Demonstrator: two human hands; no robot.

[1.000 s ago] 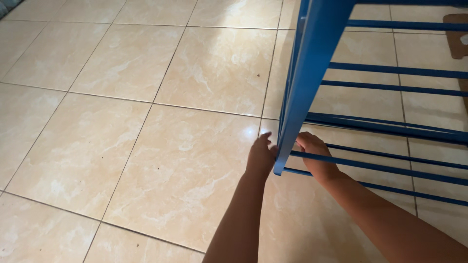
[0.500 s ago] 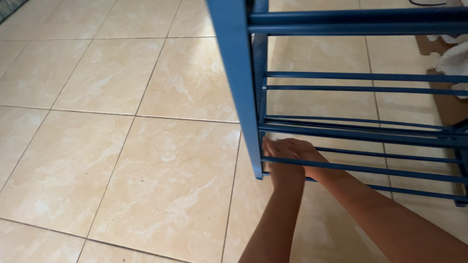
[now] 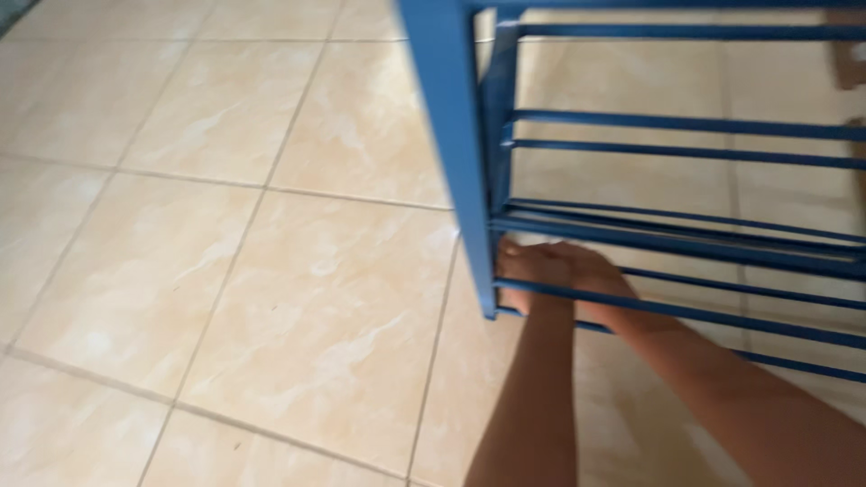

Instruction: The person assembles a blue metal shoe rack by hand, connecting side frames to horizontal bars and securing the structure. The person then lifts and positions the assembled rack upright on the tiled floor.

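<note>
- Beige marbled floor tiles (image 3: 225,271) filling the left and bottom of view, grout lines running diagonally.
- Blue metal rack (image 3: 451,153) standing on the tiles, taking up the upper right; wide flat post in front, thin horizontal bars (image 3: 686,126) running off to the right in several tiers.
- Whole frame slightly motion-blurred, so fine detail not showing.
- Left hand (image 3: 528,271) reaching in just right of the post's lower end, fingers behind a low bar (image 3: 722,316); looking curled, but grip on anything not readable.
- Right hand (image 3: 591,275) sitting just beside the left, touching or nearly touching it, also behind that same bar; fingers bent inward, exact contact with the bars not clear.
- Both forearms coming up from the bottom edge, converging at the rack's lower corner.
- Post's bottom end (image 3: 490,311) ending just left of the left wrist.
- Brown shape (image 3: 848,63) showing at the far right edge behind the bars, too blurred to identify.
</note>
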